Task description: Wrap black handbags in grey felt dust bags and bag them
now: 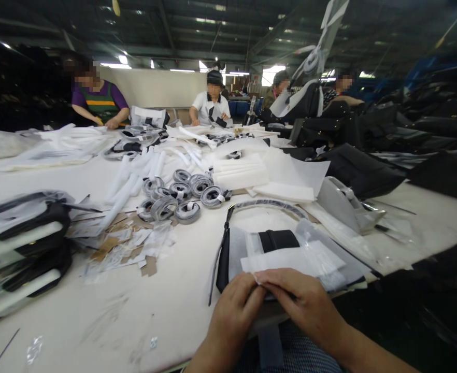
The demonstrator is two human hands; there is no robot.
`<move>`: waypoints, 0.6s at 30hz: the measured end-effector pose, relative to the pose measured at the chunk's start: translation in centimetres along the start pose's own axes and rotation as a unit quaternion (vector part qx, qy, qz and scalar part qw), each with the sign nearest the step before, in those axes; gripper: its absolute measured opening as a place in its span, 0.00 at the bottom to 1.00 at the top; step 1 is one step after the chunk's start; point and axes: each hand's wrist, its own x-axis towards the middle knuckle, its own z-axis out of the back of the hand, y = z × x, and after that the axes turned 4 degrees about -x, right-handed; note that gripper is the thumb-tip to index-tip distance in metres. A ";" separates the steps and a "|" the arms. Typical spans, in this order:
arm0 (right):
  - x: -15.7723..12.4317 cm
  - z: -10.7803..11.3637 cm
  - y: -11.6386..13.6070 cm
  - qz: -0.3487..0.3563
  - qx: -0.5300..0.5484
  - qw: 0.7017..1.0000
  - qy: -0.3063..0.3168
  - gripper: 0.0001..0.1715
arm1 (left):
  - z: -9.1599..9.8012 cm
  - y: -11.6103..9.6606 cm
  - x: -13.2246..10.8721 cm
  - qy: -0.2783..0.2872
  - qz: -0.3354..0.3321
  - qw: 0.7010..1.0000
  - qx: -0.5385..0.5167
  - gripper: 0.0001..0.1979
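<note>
My left hand [234, 311] and my right hand [302, 303] meet at the table's near edge, fingers curled and pinched together on the near edge of a white paper sheet [290, 261]. That sheet lies across a black bag [277, 241] partly wrapped in white tissue and clear plastic. The bag's black strap [223, 243] runs up its left side and its handle [269, 204] arches just beyond.
Several rolls of grey tape [182, 197] and white paper tubes [135, 178] lie mid-table. Paper and cardboard scraps [129, 248] sit left of centre, wrapped black bags [22, 248] at far left, a grey tape dispenser [345, 204] to the right. Several people work at the far end.
</note>
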 end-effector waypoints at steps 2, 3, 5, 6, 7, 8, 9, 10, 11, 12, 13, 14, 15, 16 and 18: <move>-0.3 0.1 0.0 0.039 -0.020 0.999 -0.006 0.13 | 0.1 -0.1 0.0 0.012 0.023 1.000 -0.009 0.14; -0.4 0.2 0.1 0.060 -0.032 0.998 -0.009 0.14 | 0.1 -0.1 0.0 0.016 0.035 0.999 -0.012 0.14; -0.7 0.4 0.2 0.101 -0.062 0.993 -0.014 0.15 | 0.1 -0.2 -0.1 0.018 0.050 0.998 -0.017 0.14; -0.8 0.4 0.3 0.116 -0.078 0.990 -0.016 0.16 | 0.1 -0.2 -0.2 0.017 0.054 0.998 -0.020 0.13; -1.0 0.5 0.5 0.129 -0.094 0.987 -0.018 0.16 | 0.1 -0.2 -0.3 0.015 0.057 0.998 -0.021 0.13; -1.1 0.5 0.6 0.140 -0.109 0.984 -0.019 0.17 | 0.1 -0.2 -0.4 0.014 0.060 0.998 -0.022 0.12; -1.3 0.5 0.7 0.150 -0.123 0.981 -0.020 0.17 | 0.0 -0.2 -0.5 0.012 0.062 0.998 -0.022 0.12; -1.5 0.5 0.7 0.159 -0.134 0.978 -0.019 0.18 | 0.0 -0.1 -0.6 0.011 0.064 0.998 -0.023 0.11; -1.7 0.5 0.7 0.167 -0.143 0.975 -0.017 0.18 | -0.1 -0.1 -0.6 0.010 0.064 0.998 -0.023 0.11; -1.9 0.4 0.7 0.174 -0.151 0.973 -0.015 0.19 | -0.1 -0.1 -0.7 0.010 0.065 0.998 -0.024 0.10; -2.1 0.2 0.6 0.180 -0.156 0.971 -0.013 0.19 | -0.1 -0.1 -0.8 0.011 0.066 0.997 -0.025 0.10; -2.3 0.1 0.4 0.183 -0.159 0.970 -0.009 0.20 | -0.1 -0.1 -0.8 0.009 0.065 0.998 -0.024 0.10; -2.5 -0.1 0.3 0.188 -0.159 0.969 -0.006 0.20 | -0.1 -0.1 -0.9 0.004 0.062 0.998 -0.021 0.11; -2.6 -0.2 0.1 0.193 -0.158 0.968 -0.005 0.20 | -0.1 -0.1 -0.9 -0.002 0.058 0.998 -0.016 0.12; -2.8 -0.4 0.0 0.199 -0.150 0.968 -0.010 0.20 | 0.1 -0.1 -0.8 -0.004 0.044 0.999 -0.004 0.15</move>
